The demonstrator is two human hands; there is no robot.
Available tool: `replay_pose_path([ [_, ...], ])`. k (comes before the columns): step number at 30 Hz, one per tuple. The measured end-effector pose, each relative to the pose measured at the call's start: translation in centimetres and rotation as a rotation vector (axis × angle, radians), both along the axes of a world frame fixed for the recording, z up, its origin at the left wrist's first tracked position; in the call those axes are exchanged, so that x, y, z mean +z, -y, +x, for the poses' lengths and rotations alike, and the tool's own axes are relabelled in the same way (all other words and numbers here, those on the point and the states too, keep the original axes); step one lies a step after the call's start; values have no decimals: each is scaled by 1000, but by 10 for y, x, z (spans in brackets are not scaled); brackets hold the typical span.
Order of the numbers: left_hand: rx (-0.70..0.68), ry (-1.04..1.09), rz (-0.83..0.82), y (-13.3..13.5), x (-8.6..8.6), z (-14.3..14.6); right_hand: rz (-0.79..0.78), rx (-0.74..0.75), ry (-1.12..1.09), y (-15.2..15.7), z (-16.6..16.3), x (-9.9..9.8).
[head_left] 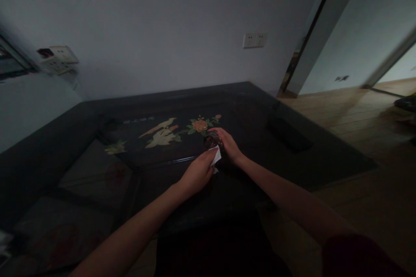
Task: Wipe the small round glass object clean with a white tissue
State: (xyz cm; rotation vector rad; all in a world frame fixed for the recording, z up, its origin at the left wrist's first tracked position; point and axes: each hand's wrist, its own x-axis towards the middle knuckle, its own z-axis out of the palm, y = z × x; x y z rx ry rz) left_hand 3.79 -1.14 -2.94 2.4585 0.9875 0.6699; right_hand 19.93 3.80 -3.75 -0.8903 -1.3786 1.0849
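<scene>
- Tissue (217, 155) clamped between fingers of the left hand (197, 169), at seven o'clock from a shiny object (212, 141)
- Right hand (230, 146): fingers clamped on that object at three o'clock

Smooth, glossy tabletop (253, 108); thin, papery tissue (216, 156); shiny, glass-like object (212, 140); wood-look floor (334, 110); matt wall (156, 30); plastic sockets (249, 40)

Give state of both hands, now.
Left hand: closed, holding a white tissue.
Right hand: curled around a small shiny dark object; exact kind unclear.
</scene>
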Motion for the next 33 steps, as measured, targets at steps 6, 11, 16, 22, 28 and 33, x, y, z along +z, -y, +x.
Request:
replay_pose_path([
  [6, 52, -334, 187, -4, 6, -6, 24, 5, -12, -2, -1, 0],
  [11, 40, -356, 244, -3, 5, -7, 24, 1, -22, -2, -1, -1],
  [16, 2, -176, 131, -2, -4, -5, -5, 21, -33, -2, -2, -3],
  [22, -50, 63, 15, 3, -3, 2, -29, 28, -46, -2, -2, -3],
  [28, 1, -9, -6, 1, 5, 0, -4, 10, -29, -2, -1, -2],
  [33, 36, -358, 273, -5, 7, -8, -70, 16, -108, -8, -1, -8],
])
